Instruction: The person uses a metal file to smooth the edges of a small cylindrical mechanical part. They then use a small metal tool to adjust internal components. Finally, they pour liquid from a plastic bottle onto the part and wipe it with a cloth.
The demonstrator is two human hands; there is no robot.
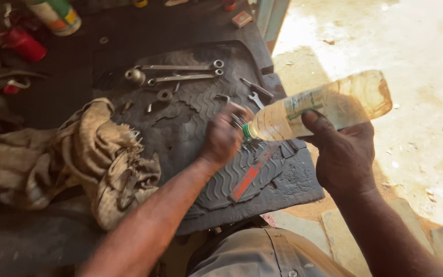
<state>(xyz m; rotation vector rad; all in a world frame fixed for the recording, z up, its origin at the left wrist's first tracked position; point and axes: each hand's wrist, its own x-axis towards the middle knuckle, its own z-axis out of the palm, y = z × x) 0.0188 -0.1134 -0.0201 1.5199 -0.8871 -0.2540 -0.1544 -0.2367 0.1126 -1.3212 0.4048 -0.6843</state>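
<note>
grey trousers (262,254) sit lowest. right hand (345,154) fingers wrap a clear plastic bottle (319,106), held above the black rubber mat (190,128), long axis nearly level, neck pointing left at the left hand (224,137), whose fingers curl around small metal parts (238,121).

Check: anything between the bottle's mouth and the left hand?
Nothing visible. The right hand tilts the plastic bottle so its green neck sits right against the left hand, over the rubber mat.

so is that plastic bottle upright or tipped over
Tipped. The right hand holds the plastic bottle nearly on its side, its green neck pointing down toward the left hand above the rubber mat.
</note>
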